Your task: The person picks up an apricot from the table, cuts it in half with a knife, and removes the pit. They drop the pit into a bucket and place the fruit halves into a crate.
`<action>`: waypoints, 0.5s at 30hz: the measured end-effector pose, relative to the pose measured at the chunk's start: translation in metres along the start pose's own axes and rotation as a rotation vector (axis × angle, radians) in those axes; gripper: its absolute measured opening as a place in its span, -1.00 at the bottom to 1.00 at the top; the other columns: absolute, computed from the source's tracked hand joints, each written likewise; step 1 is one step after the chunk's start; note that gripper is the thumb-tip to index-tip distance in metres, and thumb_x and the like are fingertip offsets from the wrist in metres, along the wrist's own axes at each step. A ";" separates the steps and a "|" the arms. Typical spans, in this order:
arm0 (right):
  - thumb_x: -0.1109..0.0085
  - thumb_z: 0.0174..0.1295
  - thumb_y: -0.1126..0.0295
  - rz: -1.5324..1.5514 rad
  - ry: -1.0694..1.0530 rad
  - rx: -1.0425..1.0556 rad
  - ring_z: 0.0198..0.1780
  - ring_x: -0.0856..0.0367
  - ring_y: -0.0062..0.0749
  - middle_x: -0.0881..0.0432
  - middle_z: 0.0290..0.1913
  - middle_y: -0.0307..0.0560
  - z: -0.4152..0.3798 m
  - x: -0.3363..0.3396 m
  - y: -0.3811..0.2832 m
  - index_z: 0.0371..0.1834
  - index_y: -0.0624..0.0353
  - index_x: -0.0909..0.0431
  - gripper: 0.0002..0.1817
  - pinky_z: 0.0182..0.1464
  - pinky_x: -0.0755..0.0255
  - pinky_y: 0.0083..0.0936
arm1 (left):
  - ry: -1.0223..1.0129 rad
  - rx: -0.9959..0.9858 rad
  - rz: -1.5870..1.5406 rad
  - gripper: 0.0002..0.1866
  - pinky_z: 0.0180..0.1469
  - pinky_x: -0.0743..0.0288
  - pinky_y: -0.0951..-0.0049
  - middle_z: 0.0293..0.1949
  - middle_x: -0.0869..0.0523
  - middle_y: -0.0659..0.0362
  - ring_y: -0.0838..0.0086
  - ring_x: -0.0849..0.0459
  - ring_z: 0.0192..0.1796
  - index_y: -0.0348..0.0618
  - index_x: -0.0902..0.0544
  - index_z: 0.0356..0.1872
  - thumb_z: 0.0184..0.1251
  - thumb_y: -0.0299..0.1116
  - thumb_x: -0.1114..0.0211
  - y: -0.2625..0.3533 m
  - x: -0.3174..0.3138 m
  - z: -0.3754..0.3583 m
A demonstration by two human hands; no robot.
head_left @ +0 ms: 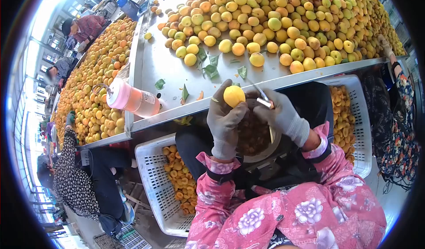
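A yellow apricot (233,96) is held between the thumb and fingers of my left hand (225,120), which wears a grey glove. My right hand (283,114), gloved too, grips a small knife (264,100), its thin blade pointing up and left toward the table edge. The blade is apart from the apricot. Below and between both hands sits a round bucket (276,138) with dark brown pieces (253,136) inside. Just beyond the hands, green leaves (211,70) and a heap of whole apricots (274,24) lie on the metal table (150,71).
White baskets of halved apricots stand at left (152,184) and right (362,129) of my legs. A pink bottle (133,99) rests at the table's left edge. Co-workers sit at the left (75,182) and right (400,116); one hand (384,44) touches the heap at far right.
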State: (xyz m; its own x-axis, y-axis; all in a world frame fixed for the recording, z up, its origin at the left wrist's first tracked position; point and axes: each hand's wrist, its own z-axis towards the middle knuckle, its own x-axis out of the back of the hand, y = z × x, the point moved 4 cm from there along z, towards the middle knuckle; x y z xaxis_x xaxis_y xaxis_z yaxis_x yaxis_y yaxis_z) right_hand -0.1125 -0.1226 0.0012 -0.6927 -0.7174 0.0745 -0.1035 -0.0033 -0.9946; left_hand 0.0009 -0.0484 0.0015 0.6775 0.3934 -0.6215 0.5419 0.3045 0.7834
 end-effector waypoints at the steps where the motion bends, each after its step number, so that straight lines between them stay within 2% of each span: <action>1: -0.09 0.01 0.47 0.005 0.001 -0.004 -0.24 -0.56 -0.46 -0.57 -0.28 -0.03 -0.004 -0.003 0.004 0.00 0.22 -0.41 -0.59 -0.17 -0.43 -0.57 | 0.030 -0.066 -0.010 -0.44 -0.19 -0.50 0.62 -0.18 -0.56 0.09 0.53 -0.58 -0.23 -0.34 -0.30 0.16 0.05 -0.64 -0.22 0.001 0.000 0.001; 3: -0.09 -0.01 0.50 -0.208 -0.002 0.042 -0.21 -0.58 -0.31 -0.58 -0.26 0.01 -0.012 -0.008 0.009 -0.01 0.21 -0.41 -0.60 -0.13 -0.43 -0.50 | 0.023 -0.051 0.012 -0.40 -0.15 -0.51 0.60 -0.18 -0.56 0.07 0.51 -0.58 -0.22 -0.36 -0.28 0.16 0.01 -0.69 -0.22 0.001 0.003 0.001; 4: -0.08 -0.03 0.51 -0.214 -0.027 0.028 -0.16 -0.56 -0.19 -0.57 -0.25 0.04 -0.014 -0.010 0.007 -0.01 0.19 -0.41 -0.58 -0.08 -0.41 -0.46 | 0.017 -0.053 0.081 -0.41 -0.16 -0.51 0.60 -0.17 -0.56 0.06 0.50 -0.58 -0.21 -0.37 -0.28 0.16 0.01 -0.67 -0.23 0.001 0.004 0.000; 6: -0.09 -0.03 0.51 -0.170 -0.018 0.085 -0.15 -0.56 -0.18 -0.57 -0.24 0.04 -0.013 -0.013 0.015 0.00 0.19 -0.40 -0.58 -0.07 -0.41 -0.46 | 0.011 -0.051 0.154 -0.41 -0.17 -0.51 0.59 -0.16 -0.56 0.04 0.49 -0.58 -0.21 -0.38 -0.28 0.15 0.02 -0.65 -0.24 0.000 0.005 -0.001; 7: -0.09 -0.03 0.51 -0.132 -0.009 0.144 -0.14 -0.56 -0.16 -0.57 -0.23 0.05 -0.013 -0.013 0.017 0.00 0.19 -0.40 -0.57 -0.07 -0.41 -0.46 | -0.009 -0.029 0.091 -0.43 -0.18 -0.52 0.59 -0.16 -0.56 0.04 0.49 -0.59 -0.22 -0.38 -0.30 0.13 0.01 -0.64 -0.25 -0.001 0.003 -0.001; 11: -0.09 -0.04 0.53 -0.175 -0.014 0.102 -0.12 -0.55 -0.14 -0.57 -0.22 0.07 -0.013 -0.015 0.021 0.00 0.19 -0.39 -0.56 -0.07 -0.40 -0.45 | 0.009 0.046 -0.024 -0.46 -0.21 -0.53 0.57 -0.15 -0.57 0.02 0.48 -0.60 -0.27 -0.39 -0.34 0.09 0.01 -0.62 -0.27 -0.002 0.000 0.000; 15: -0.08 -0.05 0.54 -0.148 -0.017 0.071 -0.12 -0.55 -0.10 -0.56 -0.21 0.09 -0.016 -0.015 0.019 -0.01 0.20 -0.40 -0.57 -0.08 -0.41 -0.43 | -0.005 0.005 0.041 -0.48 -0.19 -0.53 0.56 -0.14 -0.57 0.03 0.48 -0.59 -0.24 -0.40 -0.36 0.07 0.01 -0.61 -0.28 -0.001 0.000 -0.001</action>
State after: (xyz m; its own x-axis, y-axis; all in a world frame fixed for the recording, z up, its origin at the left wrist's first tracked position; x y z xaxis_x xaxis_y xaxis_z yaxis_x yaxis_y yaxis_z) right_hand -0.1156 -0.1010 -0.0179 -0.6613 -0.7173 0.2197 -0.1524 -0.1583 -0.9756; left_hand -0.0006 -0.0478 0.0006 0.7019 0.4010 -0.5887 0.5160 0.2835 0.8083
